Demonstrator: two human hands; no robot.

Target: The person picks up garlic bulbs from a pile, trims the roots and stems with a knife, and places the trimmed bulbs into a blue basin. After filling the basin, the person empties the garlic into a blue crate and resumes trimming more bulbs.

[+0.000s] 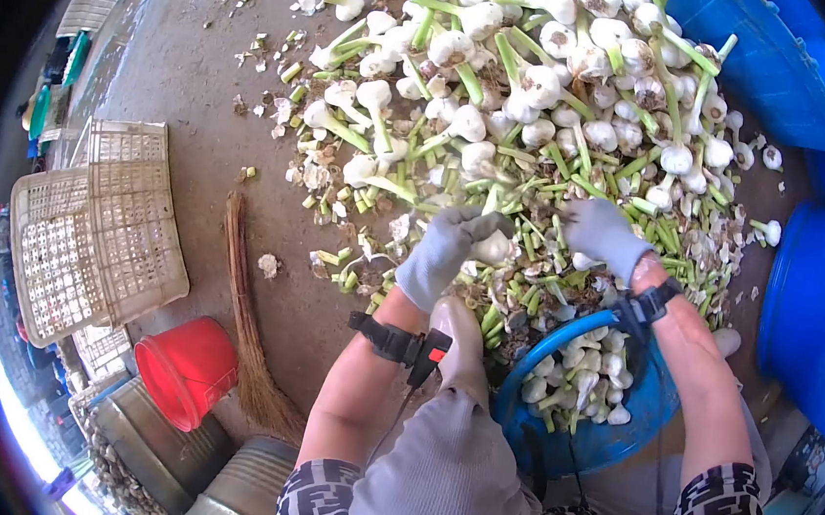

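Observation:
My left hand, in a grey glove, is closed around a white garlic bulb in front of my knees. To its right, my gloved right hand has its fingers curled over the cut stems; whatever they hold is hidden. Beyond both hands spreads a large heap of garlic with green stems on. Cut green stem pieces and papery skins lie below and between the hands. A blue basin beneath my right forearm holds trimmed garlic bulbs.
A straw broom, a red bucket and a cream plastic crate are on the left. Metal containers stand at lower left. Large blue tubs line the right side. Skin scraps dot the concrete floor.

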